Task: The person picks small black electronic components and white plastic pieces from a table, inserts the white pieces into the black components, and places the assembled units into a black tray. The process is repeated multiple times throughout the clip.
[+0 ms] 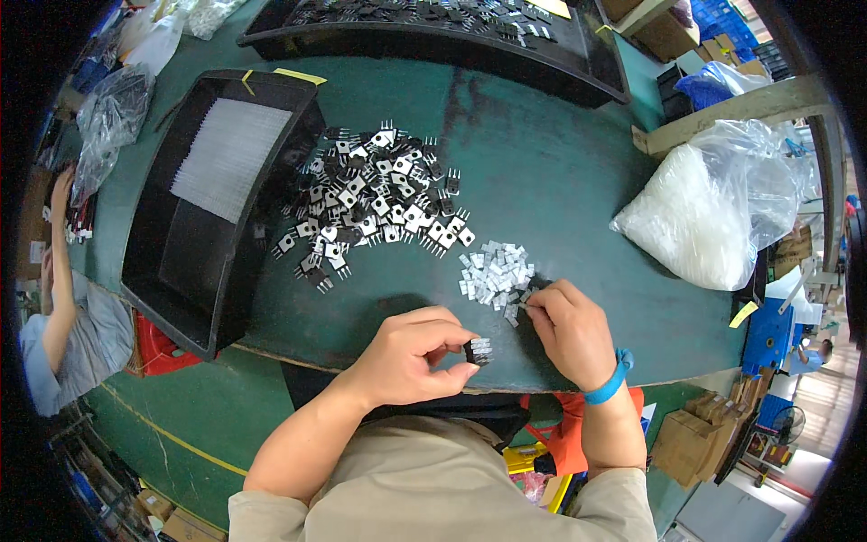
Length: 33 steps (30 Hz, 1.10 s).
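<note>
My left hand is closed near the table's front edge. Between its thumb and fingers it grips a short stack of black three-legged transistors, with pale pieces showing on the top side. My right hand pinches at the near right edge of a small heap of pale grey rectangular pads; one pad seems to be at its fingertips, partly hidden by them. Beyond, to the left of the pads, lies a large loose pile of transistors, some with silver backs up, others black side up.
Left stands a black bin holding a stack of translucent white ribbed trays. A long black tray of transistors is at the back. A clear bag of white material sits at right. Another person's arm shows far left.
</note>
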Motion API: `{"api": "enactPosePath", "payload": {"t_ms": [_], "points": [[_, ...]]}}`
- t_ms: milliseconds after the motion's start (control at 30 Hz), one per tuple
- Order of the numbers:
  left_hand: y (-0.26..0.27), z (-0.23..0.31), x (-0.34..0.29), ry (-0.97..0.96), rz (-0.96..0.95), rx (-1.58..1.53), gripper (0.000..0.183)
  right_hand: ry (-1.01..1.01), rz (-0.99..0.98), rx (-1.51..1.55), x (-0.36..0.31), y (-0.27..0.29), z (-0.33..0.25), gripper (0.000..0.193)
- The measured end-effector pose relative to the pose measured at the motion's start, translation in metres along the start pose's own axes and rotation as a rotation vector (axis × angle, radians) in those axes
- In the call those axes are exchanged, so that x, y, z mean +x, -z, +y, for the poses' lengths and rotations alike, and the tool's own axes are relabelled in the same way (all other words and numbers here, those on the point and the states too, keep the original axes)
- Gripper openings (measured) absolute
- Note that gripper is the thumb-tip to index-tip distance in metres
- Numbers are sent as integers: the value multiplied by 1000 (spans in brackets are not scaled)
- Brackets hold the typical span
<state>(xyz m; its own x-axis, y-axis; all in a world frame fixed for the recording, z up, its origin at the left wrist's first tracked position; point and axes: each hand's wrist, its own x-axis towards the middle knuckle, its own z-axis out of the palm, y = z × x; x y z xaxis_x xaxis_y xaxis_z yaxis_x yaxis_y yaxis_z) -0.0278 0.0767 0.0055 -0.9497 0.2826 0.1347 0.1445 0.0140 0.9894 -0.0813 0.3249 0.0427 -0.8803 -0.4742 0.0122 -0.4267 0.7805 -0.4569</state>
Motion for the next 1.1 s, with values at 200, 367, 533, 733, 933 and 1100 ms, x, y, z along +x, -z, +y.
{"api": "enactPosePath", "payload": {"t_ms": [200,367,533,733,933,1100], "points": [[1,-1,0,-1,-10,5,27,50,-11,137,-1,14,-12,12],[0,-2,-1,-7,2,-8,27,144,-35,257,-1,26,-32,17],[1,-1,-1,-13,-10,1,27,210,-58,285,1,28,-43,19],[0,-3,-1,-33,-4,-9,28,235,-76,305,5,23,-47,18],[0,-3,-1,-24,-14,1,29,256,-83,296,6,18,-48,18],[1,-3,-1,-16,-15,3,28,288,-49,285,7,22,-49,21]]}}
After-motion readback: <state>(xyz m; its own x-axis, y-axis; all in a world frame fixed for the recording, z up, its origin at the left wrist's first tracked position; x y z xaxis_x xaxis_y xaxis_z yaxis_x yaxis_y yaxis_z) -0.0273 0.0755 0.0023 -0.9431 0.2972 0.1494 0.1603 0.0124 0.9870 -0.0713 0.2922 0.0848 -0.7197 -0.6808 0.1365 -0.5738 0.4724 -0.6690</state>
